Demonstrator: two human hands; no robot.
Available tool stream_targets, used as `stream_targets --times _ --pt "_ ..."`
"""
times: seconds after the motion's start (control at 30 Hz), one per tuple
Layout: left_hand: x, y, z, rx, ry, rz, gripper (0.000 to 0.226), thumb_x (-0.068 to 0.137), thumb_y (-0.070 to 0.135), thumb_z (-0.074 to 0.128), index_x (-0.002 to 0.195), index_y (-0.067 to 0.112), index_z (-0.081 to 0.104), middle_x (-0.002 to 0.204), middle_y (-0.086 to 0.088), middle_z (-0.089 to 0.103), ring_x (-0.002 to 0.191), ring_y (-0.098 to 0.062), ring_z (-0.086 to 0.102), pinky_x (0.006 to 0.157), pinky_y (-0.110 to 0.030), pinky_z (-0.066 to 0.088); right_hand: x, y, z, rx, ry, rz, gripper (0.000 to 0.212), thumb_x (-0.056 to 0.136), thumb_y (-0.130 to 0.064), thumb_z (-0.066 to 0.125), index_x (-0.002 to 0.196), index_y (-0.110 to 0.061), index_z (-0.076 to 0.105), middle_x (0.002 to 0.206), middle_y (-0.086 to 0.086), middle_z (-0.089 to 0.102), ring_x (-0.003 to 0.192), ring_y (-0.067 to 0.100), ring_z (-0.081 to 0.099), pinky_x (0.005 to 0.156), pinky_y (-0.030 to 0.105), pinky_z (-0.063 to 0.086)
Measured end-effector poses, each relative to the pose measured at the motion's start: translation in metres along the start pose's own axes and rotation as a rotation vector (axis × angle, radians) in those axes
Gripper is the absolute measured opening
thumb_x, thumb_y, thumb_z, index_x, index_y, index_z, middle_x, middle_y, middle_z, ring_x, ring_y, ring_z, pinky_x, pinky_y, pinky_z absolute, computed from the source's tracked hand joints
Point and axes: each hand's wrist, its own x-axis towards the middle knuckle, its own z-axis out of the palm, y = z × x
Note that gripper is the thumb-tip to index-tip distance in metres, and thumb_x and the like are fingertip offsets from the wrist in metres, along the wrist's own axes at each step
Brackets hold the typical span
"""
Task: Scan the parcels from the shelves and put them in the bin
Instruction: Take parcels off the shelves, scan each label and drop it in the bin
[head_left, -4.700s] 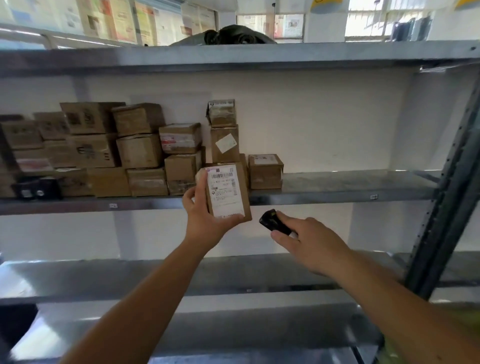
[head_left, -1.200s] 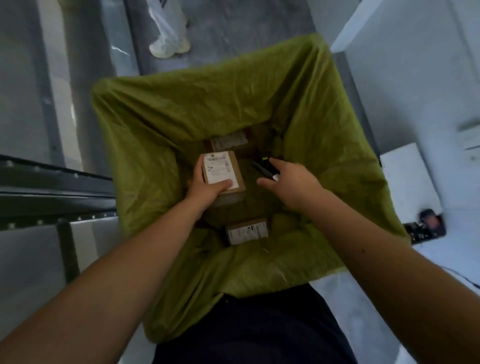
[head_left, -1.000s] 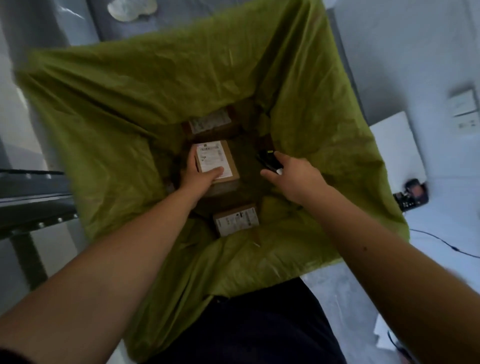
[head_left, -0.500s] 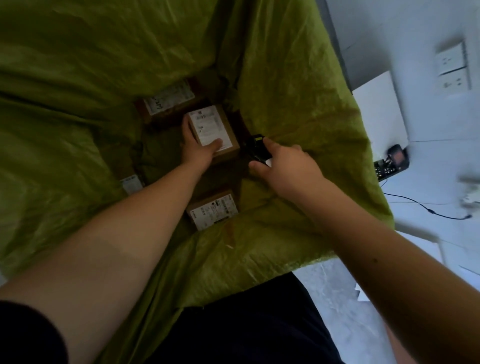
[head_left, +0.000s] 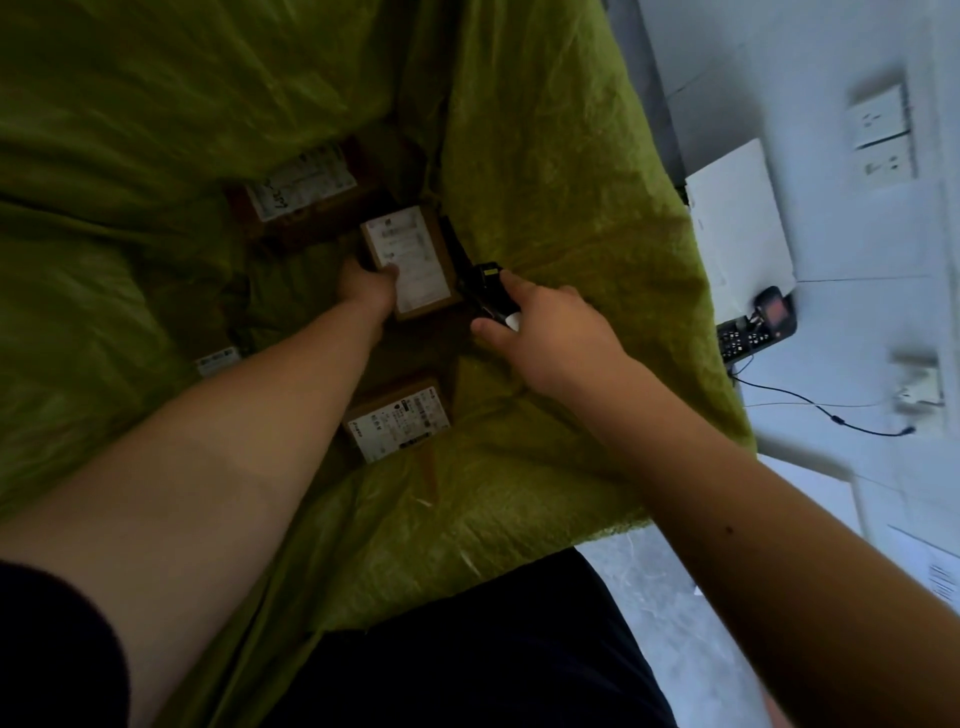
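Parcel (head_left: 410, 260): a small cardboard box deep inside the green-lined bin (head_left: 561, 171), white label up — its long axis runs from the person toward the far side, tilted a little left.
Left hand (head_left: 366, 283): reaching down into the bin, thumb curled over the label's near edge, fingers wrapped under the box.
Right hand (head_left: 550, 327): fingers curled round a black scanner (head_left: 485, 291), its nose pointing away, just beside the parcel's right edge.
Bin floor: three more labelled boxes — one behind (head_left: 301, 182), one nearer (head_left: 397, 418), one half hidden at left (head_left: 218, 360).
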Motion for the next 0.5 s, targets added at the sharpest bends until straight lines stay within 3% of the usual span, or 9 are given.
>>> stream_targets --times 0.13,0.33,0.43,0.5 --pt "0.002 0.005 -0.001 -0.164 0.034 -0.090 0.061 0.106 0.018 0.060 0.161 0.020 0.033 0.151 -0.010 0.054 0.134 -0.030 0.057 0.096 -0.040 0.054 0.001 0.000 -0.002 0.039 0.001 -0.006 0.075 0.097 -0.065 0.053 0.161 -0.033 0.030 0.143 0.018 0.052 0.125 0.035 0.054 0.102 0.050 0.050" --pt "0.001 -0.002 -0.001 -0.317 0.037 -0.131 0.066 0.105 0.011 0.060 0.162 0.027 0.032 0.150 -0.008 0.055 0.131 -0.028 0.060 0.098 -0.044 0.058 0.007 0.001 -0.001 0.098 0.017 -0.007 0.079 0.096 -0.066 0.055 0.162 -0.031 0.030 0.148 0.013 0.052 0.132 0.032 0.051 0.105 0.050 0.049" --pt "0.002 -0.006 -0.001 -0.259 -0.046 -0.145 0.059 0.102 0.023 0.067 0.156 0.020 0.042 0.140 -0.004 0.062 0.115 -0.023 0.065 0.073 -0.037 0.058 0.007 0.001 0.000 0.100 0.018 -0.005 0.079 0.096 -0.066 0.055 0.162 -0.031 0.029 0.149 0.013 0.052 0.132 0.032 0.051 0.105 0.050 0.050" --pt "0.002 -0.007 0.000 -0.180 -0.083 -0.150 0.053 0.103 0.026 0.066 0.151 0.014 0.046 0.139 -0.005 0.063 0.118 -0.024 0.065 0.073 -0.036 0.057 0.007 0.001 0.000 0.094 0.023 -0.011 0.078 0.097 -0.065 0.055 0.162 -0.030 0.029 0.149 0.013 0.052 0.133 0.032 0.050 0.105 0.049 0.049"
